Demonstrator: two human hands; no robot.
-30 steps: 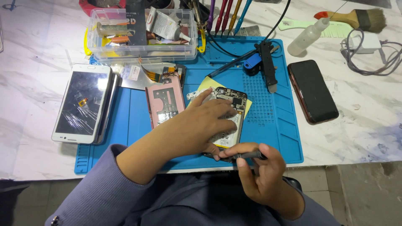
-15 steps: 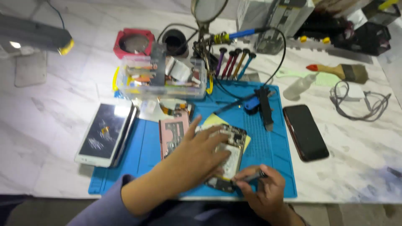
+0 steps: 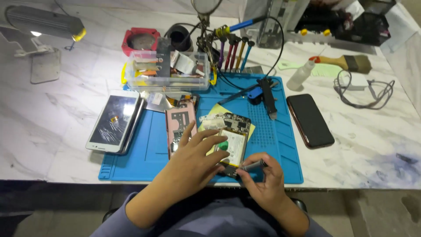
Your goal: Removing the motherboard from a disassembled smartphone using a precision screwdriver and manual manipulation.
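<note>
An opened phone (image 3: 233, 139) with its battery and circuit board showing lies on a yellow sheet on the blue work mat (image 3: 144, 149). My left hand (image 3: 193, 158) rests flat beside it, fingers spread onto its left edge near a green pick. My right hand (image 3: 258, 180) grips a thin dark-handled tool (image 3: 253, 165) at the phone's lower end, close to the table's front edge. A pink phone back cover (image 3: 180, 125) lies just left of my left hand.
A cracked white phone (image 3: 115, 123) lies at the mat's left edge and a black phone (image 3: 310, 119) right of the mat. A clear box of parts (image 3: 166, 70), a screwdriver rack (image 3: 234, 50), a brush (image 3: 346, 62), a white bottle (image 3: 300, 75), cables and a lamp (image 3: 39, 26) stand farther back.
The view has tilted up and pulled back, showing more of the back of the table. My left hand has slid off the phone's middle, uncovering the battery. My right hand stays at the lower end.
</note>
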